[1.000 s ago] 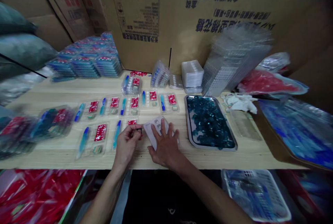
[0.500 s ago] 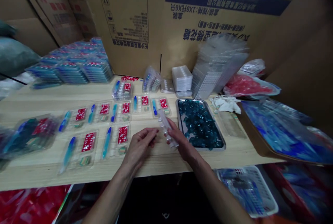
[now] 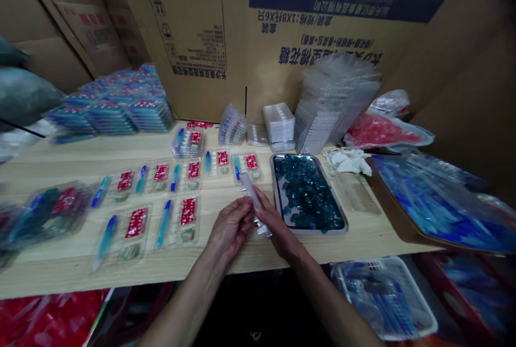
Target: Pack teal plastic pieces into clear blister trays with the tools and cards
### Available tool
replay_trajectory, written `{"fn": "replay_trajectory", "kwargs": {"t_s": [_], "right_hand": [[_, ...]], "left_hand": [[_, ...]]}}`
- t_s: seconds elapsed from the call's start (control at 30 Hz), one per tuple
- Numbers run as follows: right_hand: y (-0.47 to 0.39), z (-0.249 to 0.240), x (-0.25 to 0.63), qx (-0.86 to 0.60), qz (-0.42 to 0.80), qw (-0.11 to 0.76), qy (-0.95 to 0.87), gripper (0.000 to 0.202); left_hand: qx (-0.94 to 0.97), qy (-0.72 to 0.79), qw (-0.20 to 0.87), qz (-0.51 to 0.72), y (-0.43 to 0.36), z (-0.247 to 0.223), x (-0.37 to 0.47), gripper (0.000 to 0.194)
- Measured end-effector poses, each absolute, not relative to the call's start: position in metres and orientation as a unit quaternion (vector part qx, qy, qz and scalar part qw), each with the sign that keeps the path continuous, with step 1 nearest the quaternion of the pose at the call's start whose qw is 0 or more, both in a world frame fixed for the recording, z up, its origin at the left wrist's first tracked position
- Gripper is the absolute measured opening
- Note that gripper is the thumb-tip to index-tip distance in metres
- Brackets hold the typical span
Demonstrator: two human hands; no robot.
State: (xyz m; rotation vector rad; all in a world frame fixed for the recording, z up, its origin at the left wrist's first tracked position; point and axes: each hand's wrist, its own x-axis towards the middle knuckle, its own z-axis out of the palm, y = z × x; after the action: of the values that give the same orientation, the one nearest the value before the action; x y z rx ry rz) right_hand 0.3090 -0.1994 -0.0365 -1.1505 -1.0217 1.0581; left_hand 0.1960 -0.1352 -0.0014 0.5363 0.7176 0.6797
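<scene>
My right hand (image 3: 276, 223) grips a clear plastic tray (image 3: 252, 191), tilted on edge above the table. Fingers of my left hand (image 3: 233, 223) are closed at the tray's left side; whether they pinch its edge or a small piece is hidden. Just right of my hands lies a metal tray (image 3: 346, 223) of dark teal wrapped pieces (image 3: 308, 191). To the left, filled clear trays lie in rows, each with a blue pen-like stick (image 3: 164, 223), a red patterned packet (image 3: 188, 210) and a small striped piece (image 3: 187, 235).
Stacked clear trays (image 3: 338, 100) stand at the back against a large carton (image 3: 193, 24). Filled packs (image 3: 113, 102) are piled at back left. On the right are a box of blue packets (image 3: 443, 202), a crumpled white cloth (image 3: 349, 160) and, lower down, a white basket (image 3: 419, 304).
My left hand has moved right and slightly up, from apart to touching the clear tray. The tray in my right hand has shifted slightly left.
</scene>
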Motion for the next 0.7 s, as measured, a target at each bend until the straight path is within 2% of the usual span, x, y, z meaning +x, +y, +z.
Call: {"fn": "replay_trajectory", "kwargs": {"t_s": [0.47, 0.7], "right_hand": [[-0.204, -0.028, 0.298, -0.461, 0.512, 0.629, -0.361, 0.071], [-0.204, -0.027, 0.301, -0.560, 0.412, 0.574, -0.432, 0.070]], "left_hand": [[0.307, 0.348, 0.813, 0.351, -0.146, 0.002, 0.198, 0.045], [0.395, 0.342, 0.792, 0.317, -0.138, 0.013, 0.191, 0.037]]}}
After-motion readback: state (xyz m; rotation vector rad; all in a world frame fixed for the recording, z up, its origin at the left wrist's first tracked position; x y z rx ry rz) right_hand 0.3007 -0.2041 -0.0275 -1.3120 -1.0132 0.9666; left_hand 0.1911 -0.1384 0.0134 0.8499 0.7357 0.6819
